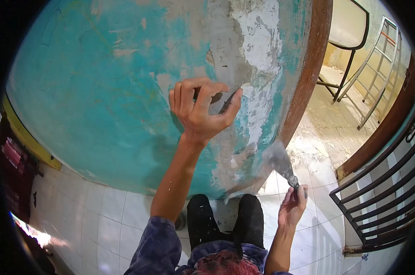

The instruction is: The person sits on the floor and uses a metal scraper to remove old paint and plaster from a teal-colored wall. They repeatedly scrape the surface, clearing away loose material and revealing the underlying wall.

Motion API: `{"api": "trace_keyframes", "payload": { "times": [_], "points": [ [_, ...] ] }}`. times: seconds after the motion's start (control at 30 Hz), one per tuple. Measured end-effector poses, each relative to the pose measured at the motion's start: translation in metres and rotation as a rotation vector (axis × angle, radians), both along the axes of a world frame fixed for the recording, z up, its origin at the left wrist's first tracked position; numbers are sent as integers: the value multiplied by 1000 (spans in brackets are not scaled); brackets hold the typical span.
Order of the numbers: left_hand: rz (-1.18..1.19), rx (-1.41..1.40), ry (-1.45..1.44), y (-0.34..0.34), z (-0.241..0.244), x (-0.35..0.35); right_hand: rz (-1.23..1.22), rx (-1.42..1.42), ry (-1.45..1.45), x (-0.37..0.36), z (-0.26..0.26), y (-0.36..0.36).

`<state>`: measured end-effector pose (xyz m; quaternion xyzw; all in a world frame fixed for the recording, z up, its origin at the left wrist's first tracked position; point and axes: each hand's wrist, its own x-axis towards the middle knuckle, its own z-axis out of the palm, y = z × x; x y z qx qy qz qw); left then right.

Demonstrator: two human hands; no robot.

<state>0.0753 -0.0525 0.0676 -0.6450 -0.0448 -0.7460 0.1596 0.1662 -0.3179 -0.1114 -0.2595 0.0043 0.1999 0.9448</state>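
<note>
My left hand point(204, 108) is raised before a turquoise painted wall point(101, 113). Its fingers are bent and apart, with nothing visible between thumb and forefinger. Whether the fingertips touch the wall I cannot tell. Beside this hand, a strip of bare grey plaster point(224, 44) and a patch of flaky white coating point(260, 37) run down the wall. Lower right, my right hand point(295, 204) grips the handle of a putty knife point(279, 160). The blade, blurred, points up and left, near the foot of the brown wooden door frame point(305, 72).
Paint flakes litter the floor point(326, 120) past the doorway, where a metal ladder point(375, 65) leans near a black-framed stand point(346, 62). At right is a dark slatted metal gate point(386, 199). White floor tiles point(111, 209) surround my legs. Dark red furniture point(16, 172) is at left.
</note>
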Motion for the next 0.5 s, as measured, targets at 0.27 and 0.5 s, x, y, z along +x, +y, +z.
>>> {"api": "trace_keyframes", "payload": {
  "times": [0.27,0.5],
  "points": [
    [-87,-40,-14,2,-4,1,30,77,-314,-15,53,68],
    [-119,-29,-15,1,-4,0,-190,-546,-816,-28,26,99]
  ]
}}
